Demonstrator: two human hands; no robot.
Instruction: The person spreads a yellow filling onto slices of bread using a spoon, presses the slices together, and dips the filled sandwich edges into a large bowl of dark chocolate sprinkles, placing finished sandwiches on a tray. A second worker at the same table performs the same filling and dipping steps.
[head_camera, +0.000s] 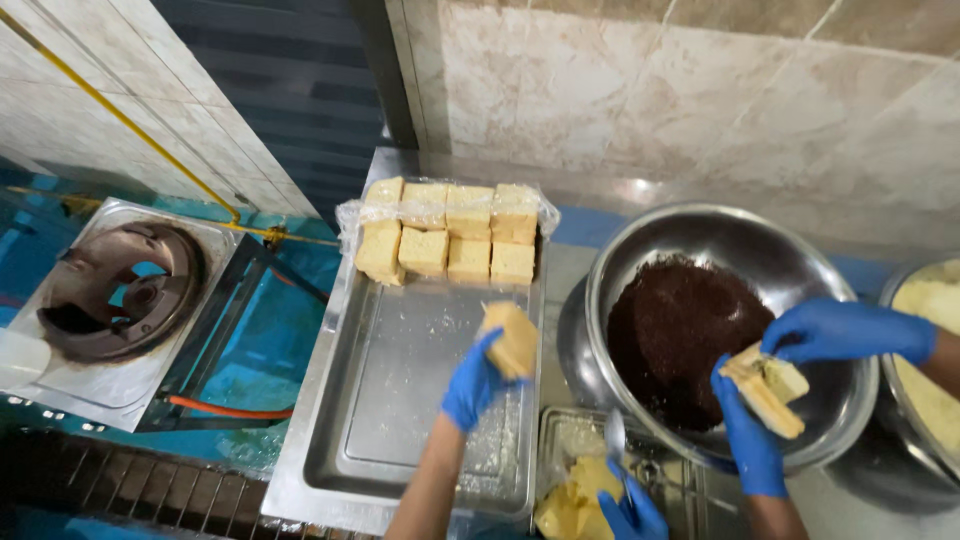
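Long rectangular steel tray (330, 440): brushed, dull sheen, crumb-dusted. Big round steel bowl (800, 265): polished, glossy, holding matt, grainy dark brown crumbs (675, 330). Pale yellow cake blocks (450, 232): porous, matt, on clear crinkled plastic film (349, 215). Left hand (472, 382) and right hand (630, 515) in blue, smooth, slightly satin rubber gloves. Beige marble-look wall tiles (620, 80): glossy.

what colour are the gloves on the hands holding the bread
Blue. The head view shows it best on the left hand holding a bread piece.
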